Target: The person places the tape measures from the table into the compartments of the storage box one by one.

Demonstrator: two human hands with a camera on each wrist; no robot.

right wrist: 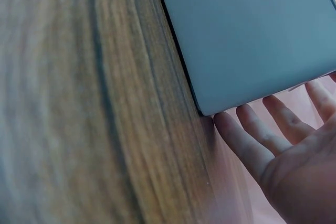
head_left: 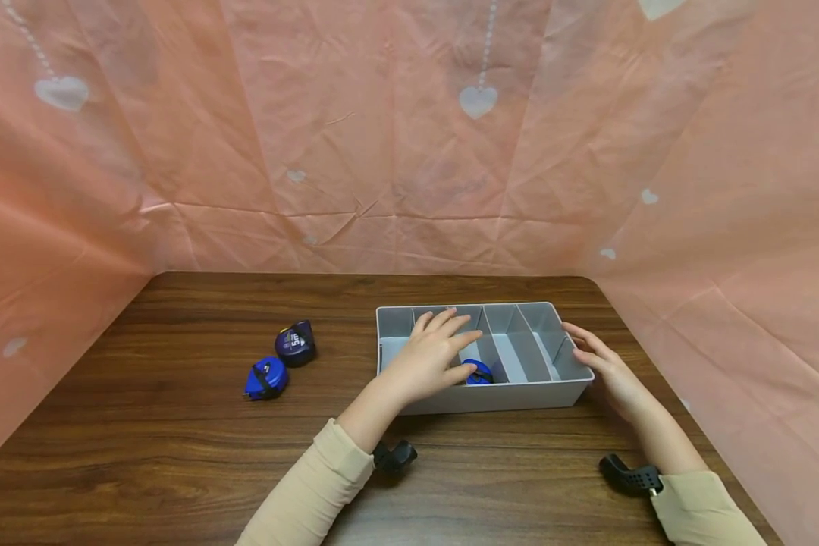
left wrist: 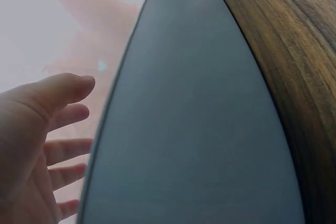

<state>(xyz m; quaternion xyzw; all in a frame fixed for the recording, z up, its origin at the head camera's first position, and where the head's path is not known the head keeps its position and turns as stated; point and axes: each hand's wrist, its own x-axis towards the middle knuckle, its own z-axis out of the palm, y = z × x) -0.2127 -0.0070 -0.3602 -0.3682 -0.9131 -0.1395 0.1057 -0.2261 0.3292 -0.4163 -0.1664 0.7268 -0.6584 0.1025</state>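
Observation:
A grey divided tray (head_left: 498,396) stands on the wooden table, split by thin walls into several compartments. My left hand (head_left: 431,356) is over the tray with its fingers spread and nothing between them. Just under its thumb, a blue tape measure (head_left: 479,372) lies in a middle compartment, partly covered by the hand. In the left wrist view the hand (left wrist: 31,145) shows at the tray's rim, beside its long side wall (left wrist: 194,108). My right hand (head_left: 607,373) rests its extended fingertips against the tray's right end; the right wrist view shows those fingers (right wrist: 252,142) along the end wall.
Left of the tray, two more tape measures lie close together on the table (head_left: 177,447): a dark one marked 5m (head_left: 296,344) and a blue one (head_left: 266,378) with a black strap. Pink cloth (head_left: 396,152) with pale hearts hangs behind and along both sides.

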